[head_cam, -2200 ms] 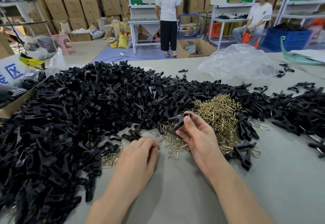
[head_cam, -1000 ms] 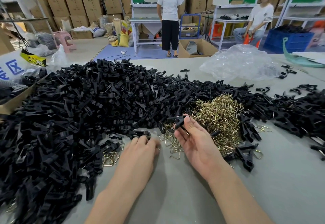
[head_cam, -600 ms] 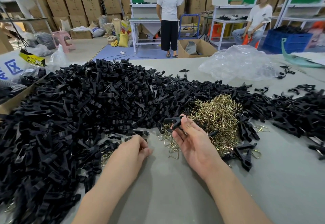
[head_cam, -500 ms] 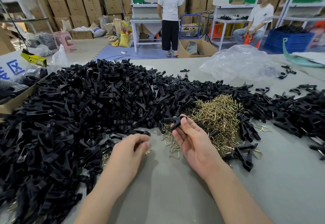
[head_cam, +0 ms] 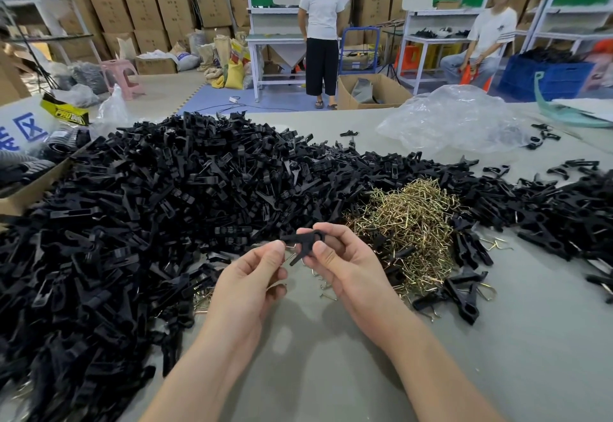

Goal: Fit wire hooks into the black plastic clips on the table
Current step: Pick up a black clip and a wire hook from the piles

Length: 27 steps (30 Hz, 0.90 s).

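2 hands meet just above the table, in front of the brass-coloured pile of hooks. The right hand pinches 1 black clip between thumb and fingers. The left hand is closed in a fine pinch, and I believe it holds a wire hook, but only a thin glint of the hook shows at the fingertips.

The clip is held in the air, touching nothing but the fingers. Its long axis lies about across the view, a little tilted. The narrow end points left, toward the left fingertips, and the end with the small ring sits at the right thumb. A 2nd leg goes down and left, toward the table.

Several things could go wrong here. The hook is thin and probably springy, so it may slip out of the pinch and drop among the loose hooks below, where it is hard to find again. If the hook comes at an angle, it may jam or miss the slot. The clip may also turn in the right fingers under the push, because they grip only 1 end. The big heap of clips lies close on the left, and a careless elbow could push it.
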Each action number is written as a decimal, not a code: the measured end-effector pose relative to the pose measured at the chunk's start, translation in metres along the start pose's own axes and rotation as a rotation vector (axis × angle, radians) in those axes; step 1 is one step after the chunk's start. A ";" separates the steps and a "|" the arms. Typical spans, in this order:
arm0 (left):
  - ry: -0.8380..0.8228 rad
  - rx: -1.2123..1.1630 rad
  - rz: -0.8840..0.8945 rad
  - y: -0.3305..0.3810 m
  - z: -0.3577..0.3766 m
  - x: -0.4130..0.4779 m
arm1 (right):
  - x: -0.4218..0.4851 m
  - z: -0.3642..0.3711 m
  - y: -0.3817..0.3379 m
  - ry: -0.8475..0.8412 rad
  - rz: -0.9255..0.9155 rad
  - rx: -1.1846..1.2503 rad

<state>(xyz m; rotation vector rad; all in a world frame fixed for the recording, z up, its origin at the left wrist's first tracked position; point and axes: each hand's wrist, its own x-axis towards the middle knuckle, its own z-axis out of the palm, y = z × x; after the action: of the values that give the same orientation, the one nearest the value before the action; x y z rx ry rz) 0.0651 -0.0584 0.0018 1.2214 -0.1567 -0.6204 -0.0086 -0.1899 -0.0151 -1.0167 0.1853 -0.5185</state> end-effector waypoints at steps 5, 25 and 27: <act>0.053 0.003 0.075 -0.004 0.004 -0.001 | -0.002 -0.001 0.003 0.000 -0.013 -0.143; -0.024 0.150 -0.031 -0.007 0.009 -0.004 | -0.015 0.005 0.011 -0.012 -0.297 -0.867; -0.071 0.159 -0.048 -0.003 0.008 -0.004 | -0.016 0.006 0.010 0.001 -0.322 -0.943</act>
<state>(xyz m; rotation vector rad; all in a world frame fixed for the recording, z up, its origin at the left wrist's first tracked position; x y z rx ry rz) 0.0569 -0.0633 0.0023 1.3601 -0.2403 -0.7042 -0.0166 -0.1735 -0.0221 -1.9861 0.2773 -0.7445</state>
